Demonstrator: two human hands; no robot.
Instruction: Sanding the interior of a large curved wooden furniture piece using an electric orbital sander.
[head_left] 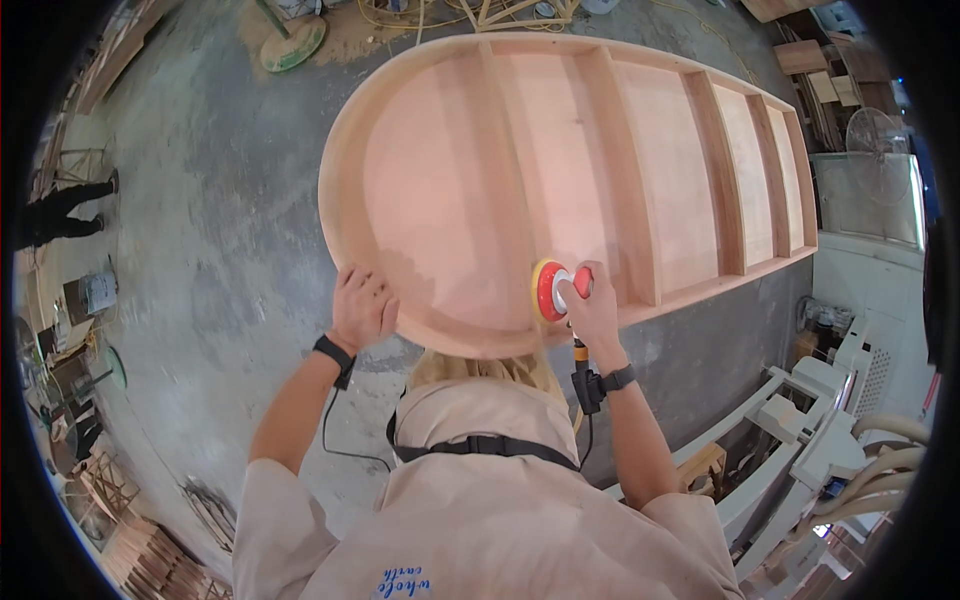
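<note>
In front of me lies a large pale wooden shelf unit (333, 180), rounded at its left end and divided by several crosspieces. My left hand (362, 308) is closed over the near left part of its curved rim, fingers bent onto the wood. My right hand (597, 310) grips a red and white sander (557, 290) with a yellow pad. The sander is tipped on its side, its pad turned left towards the first divider (510, 160) near the front rim. Whether the pad touches the wood I cannot tell. A hose or cord runs down from the sander past my right wrist.
Pale machine framework (790, 420) with thick hoses stands at the near right. A fan (878, 140) and stacked boards are at the far right. A green round base (293, 45) stands at the far left. Another person's dark-clothed legs (65, 212) show at the left edge.
</note>
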